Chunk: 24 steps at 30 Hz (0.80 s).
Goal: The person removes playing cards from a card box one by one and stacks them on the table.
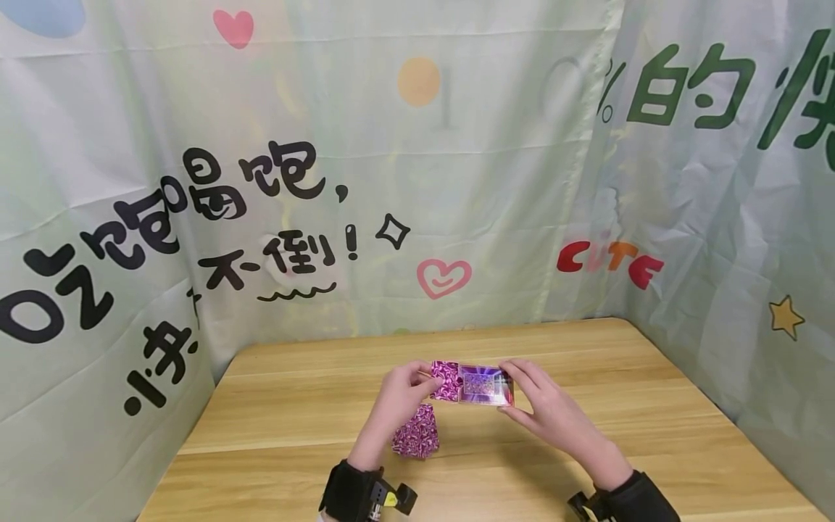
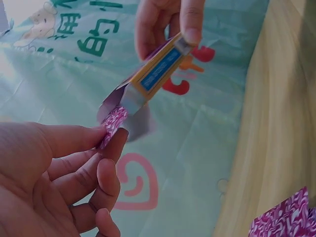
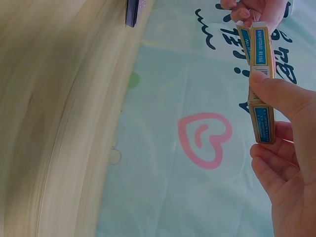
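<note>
- My two hands are raised over one wooden table (image 1: 652,406), with one small box (image 1: 488,386) between them.
- My left hand (image 1: 399,395) pinches pink-patterned card (image 1: 446,380) between thumb and forefinger, its other fingers loosely bent; I cannot tell whether that is one card or several.
- My right hand (image 1: 551,413) grips the one box at its far end from my left, thumb against a narrow side.
- The box's open end faces my left fingers, and the pinched card meets that opening.
- One pile of pink-patterned cards (image 1: 416,433) lies on the table below my left hand, nearer me; I cannot count its cards.
- Two black wristbands (image 1: 349,489), one on each wrist.
- Beyond both hands hangs printed cloth (image 1: 509,181), with two pink hearts in the head view.
</note>
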Each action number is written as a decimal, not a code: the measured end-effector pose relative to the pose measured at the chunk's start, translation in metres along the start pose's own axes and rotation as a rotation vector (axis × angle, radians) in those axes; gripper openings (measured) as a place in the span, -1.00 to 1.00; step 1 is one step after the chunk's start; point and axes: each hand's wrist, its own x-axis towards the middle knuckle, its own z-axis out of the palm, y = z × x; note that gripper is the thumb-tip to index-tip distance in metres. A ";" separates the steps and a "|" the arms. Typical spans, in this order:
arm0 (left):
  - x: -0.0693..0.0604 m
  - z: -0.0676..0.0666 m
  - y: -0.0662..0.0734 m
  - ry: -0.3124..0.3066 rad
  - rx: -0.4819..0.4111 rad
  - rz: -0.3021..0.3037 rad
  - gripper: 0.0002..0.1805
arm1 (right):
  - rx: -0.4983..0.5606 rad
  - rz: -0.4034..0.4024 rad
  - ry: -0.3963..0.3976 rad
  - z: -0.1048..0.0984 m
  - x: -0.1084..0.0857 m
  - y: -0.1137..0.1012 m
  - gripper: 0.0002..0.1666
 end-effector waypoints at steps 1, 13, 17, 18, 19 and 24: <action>0.000 -0.002 0.000 0.006 -0.005 -0.005 -0.66 | -0.002 0.002 0.000 0.000 0.000 0.001 -0.26; 0.003 -0.026 -0.005 0.200 -0.020 -0.031 -0.67 | -0.027 0.016 -0.024 -0.001 -0.001 0.003 -0.19; 0.004 -0.027 -0.009 0.218 0.005 -0.052 -0.68 | -0.028 0.022 -0.029 0.000 -0.002 0.002 -0.11; 0.004 -0.027 -0.010 0.214 0.012 -0.063 -0.68 | -0.027 0.023 -0.031 0.000 -0.002 0.002 -0.11; 0.005 -0.027 -0.011 0.206 0.016 -0.072 -0.69 | -0.026 0.024 -0.034 0.000 -0.002 0.002 -0.11; 0.007 -0.024 -0.018 0.164 0.015 -0.125 -0.70 | -0.019 0.030 -0.047 -0.001 -0.003 0.002 -0.18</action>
